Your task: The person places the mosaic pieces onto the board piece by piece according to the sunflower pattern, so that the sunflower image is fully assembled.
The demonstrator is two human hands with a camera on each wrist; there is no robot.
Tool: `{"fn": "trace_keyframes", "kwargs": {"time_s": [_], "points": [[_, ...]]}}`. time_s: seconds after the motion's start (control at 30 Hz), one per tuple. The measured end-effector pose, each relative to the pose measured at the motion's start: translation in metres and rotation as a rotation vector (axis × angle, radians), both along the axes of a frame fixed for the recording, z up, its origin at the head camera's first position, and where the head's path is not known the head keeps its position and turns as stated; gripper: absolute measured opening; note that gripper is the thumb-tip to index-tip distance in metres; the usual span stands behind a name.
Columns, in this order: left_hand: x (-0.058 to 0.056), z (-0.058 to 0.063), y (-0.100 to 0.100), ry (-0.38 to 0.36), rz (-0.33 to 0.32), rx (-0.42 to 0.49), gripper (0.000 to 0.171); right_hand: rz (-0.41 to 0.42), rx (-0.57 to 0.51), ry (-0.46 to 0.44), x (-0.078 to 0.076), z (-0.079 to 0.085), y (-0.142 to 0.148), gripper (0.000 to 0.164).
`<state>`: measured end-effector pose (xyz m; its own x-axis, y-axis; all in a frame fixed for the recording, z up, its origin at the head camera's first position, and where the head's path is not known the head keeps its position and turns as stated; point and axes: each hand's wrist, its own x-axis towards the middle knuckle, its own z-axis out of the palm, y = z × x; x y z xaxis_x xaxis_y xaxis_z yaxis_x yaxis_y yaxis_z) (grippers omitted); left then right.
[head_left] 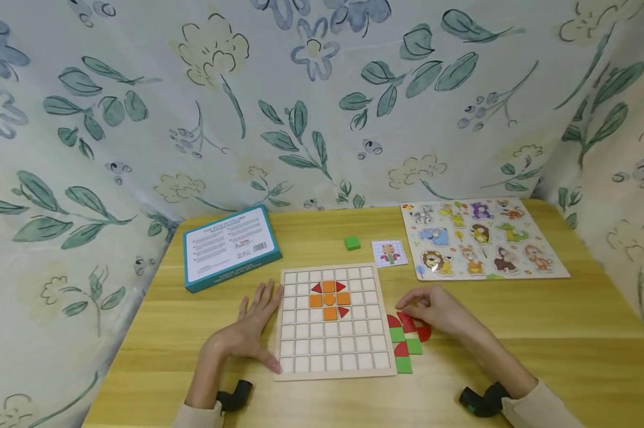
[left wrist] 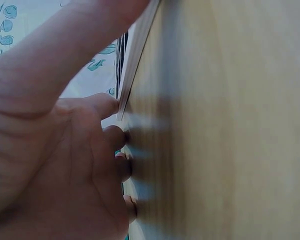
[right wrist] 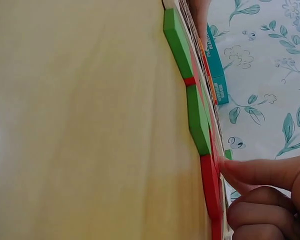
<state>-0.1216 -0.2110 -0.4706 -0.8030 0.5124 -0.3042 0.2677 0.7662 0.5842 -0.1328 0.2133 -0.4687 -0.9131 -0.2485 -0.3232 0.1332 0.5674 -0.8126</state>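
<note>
We count eight tiles seated on the board, with red and green pieces left beside it; the left hand, spread wide, touches its edge; whether the right hand pinches a red piece, we cannot tell

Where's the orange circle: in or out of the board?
In: the orange circle lies in a cell of the board, between orange squares.
</note>
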Motion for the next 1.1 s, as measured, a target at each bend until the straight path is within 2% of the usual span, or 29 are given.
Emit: {"fn": "trace_keyframes", "kwargs": {"time_s": [0.13,0.5,0.77,1.0,1.1], "points": [[0.0,0.0,0.001,-0.006,0.002,0.001,0.157,0.015,-0.007,-0.003,0.001,-0.001,0.0,0.012],[0.0,0.0,0.001,0.006,0.0,-0.002,0.157,-0.017,-0.007,0.014,-0.005,-0.002,-0.003,0.011],[0.0,-0.002,0.001,0.008,-0.014,-0.004,0.158,0.064,-0.032,0.016,-0.006,-0.003,-0.002,0.015],[-0.001,-0.001,0.002,0.0,-0.016,-0.005,0.157,0.019,-0.007,0.03,-0.009,-0.003,-0.002,0.014],[-0.001,-0.001,0.001,-0.001,-0.014,-0.005,0.157,0.068,-0.018,0.05,-0.012,-0.003,0.003,0.016]]}}
